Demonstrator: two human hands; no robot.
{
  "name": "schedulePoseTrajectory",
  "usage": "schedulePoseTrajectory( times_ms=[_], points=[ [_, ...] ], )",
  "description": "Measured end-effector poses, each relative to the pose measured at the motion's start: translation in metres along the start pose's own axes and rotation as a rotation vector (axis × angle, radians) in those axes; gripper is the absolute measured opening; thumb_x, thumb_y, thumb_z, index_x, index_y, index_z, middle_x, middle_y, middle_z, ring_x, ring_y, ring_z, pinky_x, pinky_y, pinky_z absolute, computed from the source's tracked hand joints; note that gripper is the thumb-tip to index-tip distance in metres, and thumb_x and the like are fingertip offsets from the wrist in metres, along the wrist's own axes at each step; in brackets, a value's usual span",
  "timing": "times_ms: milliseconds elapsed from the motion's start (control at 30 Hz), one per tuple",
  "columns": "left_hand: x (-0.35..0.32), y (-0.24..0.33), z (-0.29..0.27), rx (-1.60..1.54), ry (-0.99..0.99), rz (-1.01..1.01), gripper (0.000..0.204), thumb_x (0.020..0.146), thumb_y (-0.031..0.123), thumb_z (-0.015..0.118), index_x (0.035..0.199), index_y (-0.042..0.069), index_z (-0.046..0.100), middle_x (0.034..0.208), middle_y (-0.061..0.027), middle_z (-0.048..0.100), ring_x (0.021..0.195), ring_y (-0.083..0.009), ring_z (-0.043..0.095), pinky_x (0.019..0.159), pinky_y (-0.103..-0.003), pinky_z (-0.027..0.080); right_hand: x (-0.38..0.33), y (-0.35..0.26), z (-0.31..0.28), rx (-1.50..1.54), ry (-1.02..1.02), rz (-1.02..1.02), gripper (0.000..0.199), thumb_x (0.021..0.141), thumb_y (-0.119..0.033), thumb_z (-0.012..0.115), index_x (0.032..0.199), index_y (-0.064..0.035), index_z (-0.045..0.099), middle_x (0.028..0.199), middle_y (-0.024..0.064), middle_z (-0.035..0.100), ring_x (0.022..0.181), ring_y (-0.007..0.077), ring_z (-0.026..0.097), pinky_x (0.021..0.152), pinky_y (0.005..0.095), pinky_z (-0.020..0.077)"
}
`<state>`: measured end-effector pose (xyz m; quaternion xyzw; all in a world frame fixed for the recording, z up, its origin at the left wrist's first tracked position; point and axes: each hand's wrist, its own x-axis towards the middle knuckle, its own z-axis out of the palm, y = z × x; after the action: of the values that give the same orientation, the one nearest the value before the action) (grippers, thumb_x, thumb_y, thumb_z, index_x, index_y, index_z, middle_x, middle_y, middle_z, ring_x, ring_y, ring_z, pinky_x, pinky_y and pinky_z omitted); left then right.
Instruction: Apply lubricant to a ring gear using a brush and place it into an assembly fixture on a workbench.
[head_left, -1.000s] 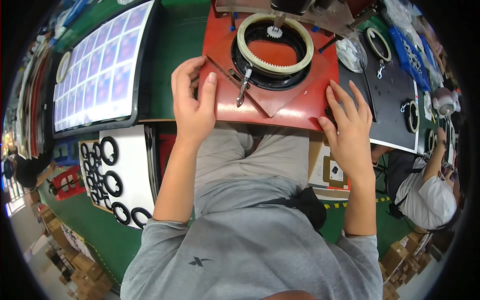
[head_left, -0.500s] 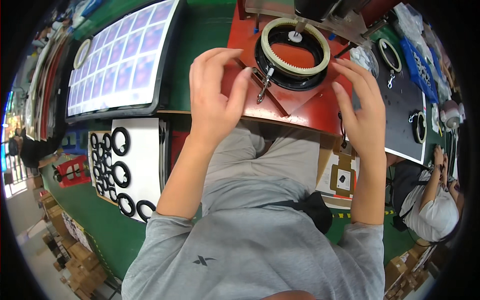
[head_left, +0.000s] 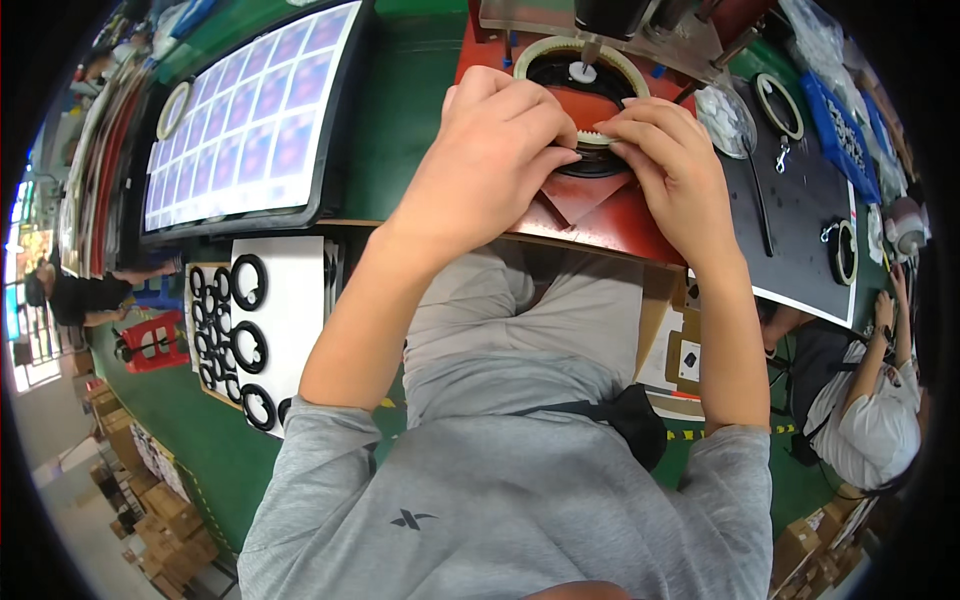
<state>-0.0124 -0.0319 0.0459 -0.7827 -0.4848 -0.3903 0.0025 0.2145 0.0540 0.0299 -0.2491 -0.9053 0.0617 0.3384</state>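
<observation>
A cream ring with teeth along its inner edge lies over a black ring-shaped base on a red platform. My left hand is closed at the ring's near edge, thumb and fingertips pinched together. From the other side, my right hand pinches the same near edge, its fingertips close to those of the left. A white round tip under a machine spindle stands inside the ring's opening. My hands cover part of the ring, and the metal clasp is out of sight.
A tilted lit panel with a cream ring on its rim stands left. Black rings lie on a white sheet at lower left. On a dark mat at right are more cream rings with clasps. A co-worker sits at far right.
Both hands have come inward from either side of the ring and closed at its near edge. The metal clasp there is now hidden. A thin dark rod now shows on the right mat.
</observation>
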Motion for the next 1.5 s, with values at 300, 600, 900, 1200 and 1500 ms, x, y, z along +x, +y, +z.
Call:
schedulePoseTrajectory(
  times_ms=[300,600,900,1200,1500],
  points=[
    [-0.007,-0.011,-0.021,-0.088,-0.203,-0.057,0.012,0.087,0.003,0.074,0.098,0.005,0.068,0.095,-0.005,0.069,0.095,-0.0278,0.056,0.085,-0.037,0.049,-0.001,-0.02,0.008,-0.028,0.06,0.011,0.019,0.085,-0.009,0.078,0.104,-0.0112,0.079,0.097,0.0015,0.069,0.099,0.0244,0.065,0.082,0.0385,0.0486],
    [-0.001,-0.029,-0.018,-0.126,-0.234,-0.041,0.01,0.089,0.008,0.076,0.096,0.005,0.069,0.092,-0.0048,0.068,0.093,-0.0258,0.059,0.082,-0.036,0.05,0.003,-0.02,0.016,-0.044,0.126,0.043,0.017,0.086,-0.008,0.079,0.102,-0.0101,0.08,0.094,0.0029,0.07,0.093,0.0247,0.066,0.081,0.0385,0.0512],
    [0.003,-0.04,-0.016,-0.241,-0.243,-0.036,0.009,0.087,0.013,0.077,0.091,0.006,0.073,0.087,-0.0094,0.071,0.088,-0.03,0.066,0.08,-0.042,0.053,0.006,-0.02,0.012,-0.023,0.085,0.065,0.018,0.086,-0.006,0.078,0.104,-0.009,0.08,0.096,0.005,0.07,0.095,0.0263,0.067,0.083,0.0376,0.0537],
    [-0.003,-0.044,-0.016,-0.289,-0.23,-0.063,0.008,0.088,0.011,0.075,0.092,0.006,0.074,0.087,-0.0088,0.071,0.09,-0.0296,0.067,0.081,-0.041,0.054,0.008,-0.022,0.012,-0.029,0.057,0.068,0.018,0.087,-0.007,0.077,0.105,-0.0093,0.08,0.099,0.0053,0.071,0.098,0.0259,0.066,0.085,0.0368,0.0539],
    [-0.002,-0.039,-0.013,-0.098,-0.17,0.083,0.007,0.087,0.011,0.074,0.091,0.006,0.075,0.088,-0.0072,0.071,0.095,-0.0286,0.065,0.083,-0.039,0.054,0.01,-0.022,0.008,-0.017,0.017,0.087,0.018,0.087,-0.007,0.077,0.105,-0.0072,0.08,0.099,0.0068,0.071,0.098,0.0266,0.066,0.085,0.0367,0.0536]
  ],
)
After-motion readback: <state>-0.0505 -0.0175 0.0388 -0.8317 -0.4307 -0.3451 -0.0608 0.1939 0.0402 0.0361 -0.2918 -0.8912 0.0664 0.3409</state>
